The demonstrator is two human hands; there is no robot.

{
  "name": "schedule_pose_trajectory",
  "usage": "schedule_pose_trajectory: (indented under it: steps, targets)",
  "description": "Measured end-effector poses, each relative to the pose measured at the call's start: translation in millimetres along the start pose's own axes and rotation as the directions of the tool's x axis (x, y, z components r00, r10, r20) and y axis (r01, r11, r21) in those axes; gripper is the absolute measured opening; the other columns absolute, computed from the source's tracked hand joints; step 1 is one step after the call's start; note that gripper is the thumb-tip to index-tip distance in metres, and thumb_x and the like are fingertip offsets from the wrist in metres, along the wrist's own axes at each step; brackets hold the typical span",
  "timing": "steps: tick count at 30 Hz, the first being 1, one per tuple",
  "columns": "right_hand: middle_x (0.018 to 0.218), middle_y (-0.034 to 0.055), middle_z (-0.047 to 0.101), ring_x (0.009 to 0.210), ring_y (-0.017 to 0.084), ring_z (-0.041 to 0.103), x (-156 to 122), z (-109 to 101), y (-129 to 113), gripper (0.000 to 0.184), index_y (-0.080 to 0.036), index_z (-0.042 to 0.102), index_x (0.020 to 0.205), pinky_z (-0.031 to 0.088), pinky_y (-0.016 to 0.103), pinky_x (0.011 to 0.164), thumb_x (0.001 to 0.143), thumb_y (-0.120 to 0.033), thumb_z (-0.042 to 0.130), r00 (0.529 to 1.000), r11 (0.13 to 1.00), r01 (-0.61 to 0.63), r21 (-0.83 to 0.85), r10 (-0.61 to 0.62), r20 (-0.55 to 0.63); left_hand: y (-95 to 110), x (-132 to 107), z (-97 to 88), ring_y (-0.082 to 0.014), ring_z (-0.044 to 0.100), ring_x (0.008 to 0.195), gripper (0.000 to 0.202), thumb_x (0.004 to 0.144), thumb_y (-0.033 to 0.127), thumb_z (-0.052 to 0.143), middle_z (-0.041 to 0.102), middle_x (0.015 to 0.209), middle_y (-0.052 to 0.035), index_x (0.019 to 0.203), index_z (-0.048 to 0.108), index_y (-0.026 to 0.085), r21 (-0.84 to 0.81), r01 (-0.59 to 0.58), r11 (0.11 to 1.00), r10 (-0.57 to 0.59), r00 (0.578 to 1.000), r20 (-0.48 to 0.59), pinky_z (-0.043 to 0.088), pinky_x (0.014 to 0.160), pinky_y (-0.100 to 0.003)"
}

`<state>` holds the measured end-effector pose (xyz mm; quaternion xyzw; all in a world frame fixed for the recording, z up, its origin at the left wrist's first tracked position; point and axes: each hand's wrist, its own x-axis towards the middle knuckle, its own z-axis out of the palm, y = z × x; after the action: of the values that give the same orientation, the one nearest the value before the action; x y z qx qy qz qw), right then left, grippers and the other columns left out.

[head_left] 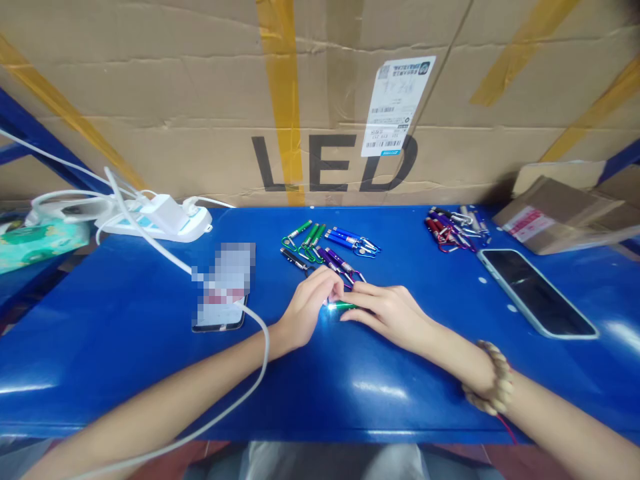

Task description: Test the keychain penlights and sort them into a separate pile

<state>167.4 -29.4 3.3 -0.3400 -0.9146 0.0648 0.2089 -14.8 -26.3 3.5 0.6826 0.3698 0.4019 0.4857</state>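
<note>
Head view, table centre: left hand (307,303) curled, fingertips pinched on the front end of a small green flashlight (345,306); right hand (387,310) closed on its tail from 3 o'clock, fingers laid flat along the barrel. Lit, judging by the white glow at the left fingertips. Held low, just over the blue table (350,393). Near the hands at 12 o'clock: a loose cluster of flashlights (330,247), green, blue, purple and black, with clip rings. At 2 o'clock, well apart: a second heap (453,230), mostly red. Seemingly one piece in hand and many lying about; cannot tell which heap is already handled and which waits. Hidden under the fingers: most of the green barrel, any switch too. Pixelated: the phone (223,300) at 9 o'clock. Cut off at the bottom edge: both forearms and the white cable (250,393).
</note>
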Motion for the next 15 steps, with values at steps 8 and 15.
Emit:
schedule_pose_trajectory:
  steps: [8, 15]
  targets:
    - [0.072, -0.0013, 0.063, 0.063, 0.009, 0.062, 0.6, -0.8, -1.1, 0.042, -0.023, 0.070, 0.094, 0.036, 0.020, 0.051, 0.093, -0.050, 0.037, 0.999, 1.000, 0.011, 0.012, -0.011, -0.040, -1.3, -0.3, -0.2, -0.0149, 0.043, 0.072, 0.034, 0.094, 0.028, 0.025, 0.044, 0.074, -0.0013, 0.069, 0.045, 0.017, 0.030, -0.018, 0.999, 0.017, 0.999, 0.029, 0.034, 0.070, -0.029]
    - [0.079, 0.0001, 0.068, 0.071, 0.011, 0.065, 0.6, -1.3, -0.6, 0.042, -0.023, 0.069, 0.094, 0.039, 0.020, 0.056, 0.093, -0.049, 0.036, 0.999, 1.000, -0.023, 0.014, 0.024, -0.024, 0.4, -0.6, -0.8, -0.0153, 0.044, 0.074, 0.034, 0.094, 0.027, 0.025, 0.044, 0.076, -0.0017, 0.069, 0.046, 0.017, 0.067, -0.019, 0.998, 0.017, 0.999, 0.029, 0.035, 0.072, -0.030]
